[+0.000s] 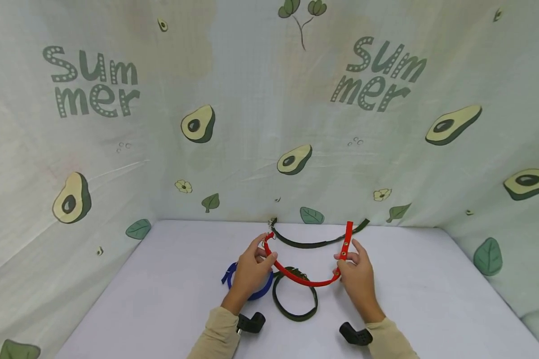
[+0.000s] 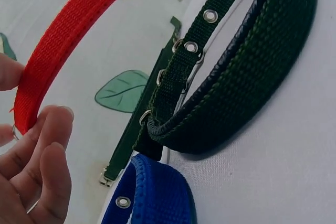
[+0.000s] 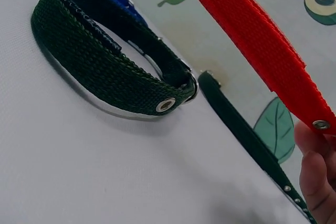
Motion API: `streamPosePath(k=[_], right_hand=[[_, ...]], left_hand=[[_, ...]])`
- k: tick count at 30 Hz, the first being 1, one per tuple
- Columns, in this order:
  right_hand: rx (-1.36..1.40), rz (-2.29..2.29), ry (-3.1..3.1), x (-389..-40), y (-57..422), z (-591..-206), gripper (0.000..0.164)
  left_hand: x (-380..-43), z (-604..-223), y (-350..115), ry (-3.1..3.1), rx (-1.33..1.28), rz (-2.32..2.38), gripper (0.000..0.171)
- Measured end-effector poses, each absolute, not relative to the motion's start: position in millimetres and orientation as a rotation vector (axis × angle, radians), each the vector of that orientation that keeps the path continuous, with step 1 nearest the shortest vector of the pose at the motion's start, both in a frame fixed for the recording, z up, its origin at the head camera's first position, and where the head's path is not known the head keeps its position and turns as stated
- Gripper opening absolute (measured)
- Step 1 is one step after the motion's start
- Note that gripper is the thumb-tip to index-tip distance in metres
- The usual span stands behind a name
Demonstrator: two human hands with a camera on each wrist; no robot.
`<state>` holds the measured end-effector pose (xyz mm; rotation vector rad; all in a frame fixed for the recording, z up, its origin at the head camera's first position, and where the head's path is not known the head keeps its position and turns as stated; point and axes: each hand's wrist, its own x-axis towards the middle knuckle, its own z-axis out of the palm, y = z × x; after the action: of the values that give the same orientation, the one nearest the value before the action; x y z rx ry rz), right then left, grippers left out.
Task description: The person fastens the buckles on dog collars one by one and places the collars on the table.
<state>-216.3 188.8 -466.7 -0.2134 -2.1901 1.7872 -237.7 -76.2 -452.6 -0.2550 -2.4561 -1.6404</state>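
Note:
A red webbing collar [image 1: 303, 281] with metal eyelets hangs in a U between my two hands, above the table. My left hand [image 1: 252, 269] pinches its buckle end, and my right hand [image 1: 358, 276] grips the eyelet end, whose tip points up. Beneath it lies a dark green collar [image 1: 296, 318] closed into a loop. A blue collar [image 1: 259, 295], also looped, rests to its left, partly hidden by my left hand. Farther back, a second dark green collar [image 1: 309, 245] is stretched out open, its buckle at the left.
The white table [image 1: 161, 309] meets a hanging cloth [image 1: 242, 174] printed with avocados and leaves at its back edge. Black wrist devices [image 1: 356, 335] sit on both wrists, over beige sleeves.

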Motion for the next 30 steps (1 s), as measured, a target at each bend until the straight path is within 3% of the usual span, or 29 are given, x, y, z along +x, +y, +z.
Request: streamPosePath(k=[11, 23, 30], right_hand=[[-0.028, 1.759, -2.171, -210.7, 176.6, -468.3, 0.049], [0.062, 1.719, -2.118, -204.6, 163.4, -469.3, 0.036], [0.052, 1.81, -2.13, -199.6, 156.7, -466.1, 0.035]], left_hand=[[-237.4, -445.3, -79.5, -2.383, -0.282, -2.014, 0.069], [-238.2, -444.4, -71.6, -2.252, -0.145, -2.096, 0.035], [-236.3, -443.4, -70.2, -2.2, -0.128, -2.132, 0.033]])
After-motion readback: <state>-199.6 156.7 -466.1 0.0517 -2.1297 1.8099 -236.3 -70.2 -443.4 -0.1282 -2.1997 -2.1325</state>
